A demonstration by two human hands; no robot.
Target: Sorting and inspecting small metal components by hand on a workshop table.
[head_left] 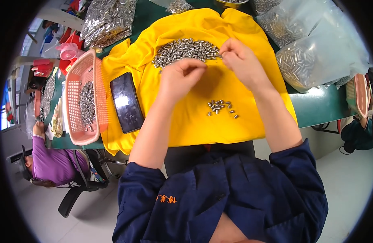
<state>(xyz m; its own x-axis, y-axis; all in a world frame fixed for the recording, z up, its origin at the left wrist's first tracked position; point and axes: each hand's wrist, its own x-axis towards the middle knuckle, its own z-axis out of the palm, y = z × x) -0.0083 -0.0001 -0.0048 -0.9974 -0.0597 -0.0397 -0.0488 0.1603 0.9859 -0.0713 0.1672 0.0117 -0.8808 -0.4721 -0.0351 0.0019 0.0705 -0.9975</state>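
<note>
A large pile of small shiny metal cylinders (185,49) lies on a yellow cloth (190,129). My left hand (182,77) hovers at the pile's near edge with thumb and fingers pinched together; whatever is in the pinch is hidden. To the right of the pile, my right hand (240,58) is also closed in a pinch, its fingertips by the pile's right end. Anything between those fingertips is too small to make out. Nearer to me, between my forearms, a small loose group of the same metal cylinders (217,106) rests on the cloth.
Left of my left arm lies a black phone (127,103), beside a pink basket (69,117) holding more metal parts. Clear bags of parts (297,62) stand at the right, another bag (108,20) at the far left. A person in purple (59,160) sits at left.
</note>
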